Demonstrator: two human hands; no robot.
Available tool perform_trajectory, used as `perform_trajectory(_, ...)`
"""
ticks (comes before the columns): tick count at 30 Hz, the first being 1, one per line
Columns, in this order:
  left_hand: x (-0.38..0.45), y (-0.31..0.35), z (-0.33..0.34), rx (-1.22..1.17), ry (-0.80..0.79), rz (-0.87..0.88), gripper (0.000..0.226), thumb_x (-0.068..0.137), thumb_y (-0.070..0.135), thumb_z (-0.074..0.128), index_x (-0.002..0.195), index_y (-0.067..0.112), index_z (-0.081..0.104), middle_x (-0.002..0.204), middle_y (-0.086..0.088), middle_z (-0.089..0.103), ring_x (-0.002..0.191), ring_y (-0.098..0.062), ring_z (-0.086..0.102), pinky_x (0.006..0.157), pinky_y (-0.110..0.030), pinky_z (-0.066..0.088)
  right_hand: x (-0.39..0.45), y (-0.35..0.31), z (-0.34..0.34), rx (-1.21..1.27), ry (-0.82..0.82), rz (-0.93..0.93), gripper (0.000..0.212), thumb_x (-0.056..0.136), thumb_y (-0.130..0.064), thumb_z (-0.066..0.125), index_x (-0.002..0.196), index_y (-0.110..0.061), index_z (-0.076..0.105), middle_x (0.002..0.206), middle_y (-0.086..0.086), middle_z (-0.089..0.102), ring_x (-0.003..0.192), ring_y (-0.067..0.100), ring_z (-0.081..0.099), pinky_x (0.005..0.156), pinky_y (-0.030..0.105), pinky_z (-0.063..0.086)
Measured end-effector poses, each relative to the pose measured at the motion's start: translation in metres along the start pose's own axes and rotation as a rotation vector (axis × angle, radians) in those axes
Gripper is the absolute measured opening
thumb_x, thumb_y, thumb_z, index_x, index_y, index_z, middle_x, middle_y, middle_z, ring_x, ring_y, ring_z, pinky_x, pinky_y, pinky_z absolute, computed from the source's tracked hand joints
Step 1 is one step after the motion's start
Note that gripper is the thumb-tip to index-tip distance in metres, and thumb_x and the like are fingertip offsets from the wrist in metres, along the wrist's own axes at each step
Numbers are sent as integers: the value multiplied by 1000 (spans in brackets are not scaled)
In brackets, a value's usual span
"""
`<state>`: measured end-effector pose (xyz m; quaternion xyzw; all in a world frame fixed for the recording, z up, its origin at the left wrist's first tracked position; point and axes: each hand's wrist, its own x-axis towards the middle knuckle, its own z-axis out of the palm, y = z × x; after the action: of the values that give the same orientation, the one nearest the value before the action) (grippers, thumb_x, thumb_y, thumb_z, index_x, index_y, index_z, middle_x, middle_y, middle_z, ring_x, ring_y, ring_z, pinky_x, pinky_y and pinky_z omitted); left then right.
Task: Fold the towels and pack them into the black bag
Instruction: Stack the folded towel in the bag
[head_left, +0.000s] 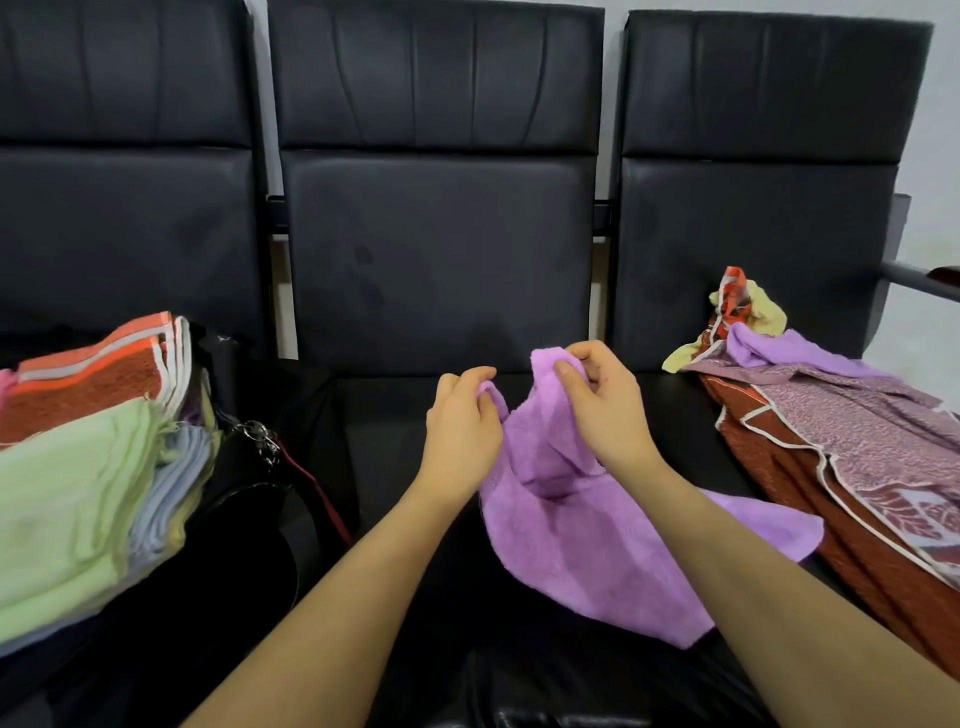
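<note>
black padded leather bench seat (395, 415) with tall backrests, pale wall behind. soft purple terry towel (566, 525) crumpled at seat centre, top edge lifted. left hand (460, 428) pinching one corner, right hand (605, 405) gripping bunched edge, hands close together. left of seat centre: folded stack of green, orange, blue towels (88, 467) on open black bag (244, 525). right of seat centre: loose heap of unfolded patterned towels (841, 426).
</note>
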<state>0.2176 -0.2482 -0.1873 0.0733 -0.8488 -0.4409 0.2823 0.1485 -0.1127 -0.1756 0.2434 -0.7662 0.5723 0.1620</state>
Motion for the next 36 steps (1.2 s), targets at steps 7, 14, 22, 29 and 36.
perform_trajectory(7,-1,9,-6,-79,-162,120,51,98,24,46,145,36,29,127,9,46,115,-10,46,99,-22,36,-2,-19,-2,45,-127,-108,13,95,-13,56,101,-12,67,93,-8,68,88,1,63,78,14,50)
perform_trajectory(14,4,8,-20,58,97,35,17,89,5,46,86,11,63,90,1,59,77,-7,54,63,-9,41,-11,-13,4,171,-238,8,42,83,-20,72,115,-20,46,93,-2,61,82,7,57,80,20,47)
perform_trajectory(22,11,10,-32,91,187,-17,18,83,2,47,82,-3,64,78,-12,63,74,-26,59,59,-27,45,-24,6,29,-518,-251,-378,34,77,-54,52,90,-23,57,96,-11,46,87,9,38,75,25,18)
perform_trajectory(29,14,-3,-35,225,162,-53,27,93,7,44,112,1,62,111,-15,61,100,-28,59,77,-26,44,-15,-2,24,-81,-100,55,28,94,-17,52,67,-9,56,60,0,52,57,10,44,59,27,39)
perform_trajectory(36,14,-18,-39,495,108,-125,16,96,5,44,106,-1,55,110,-17,53,85,-24,56,75,-29,48,-1,0,5,61,166,369,44,95,-28,53,65,3,48,61,13,37,62,21,38,61,33,37)
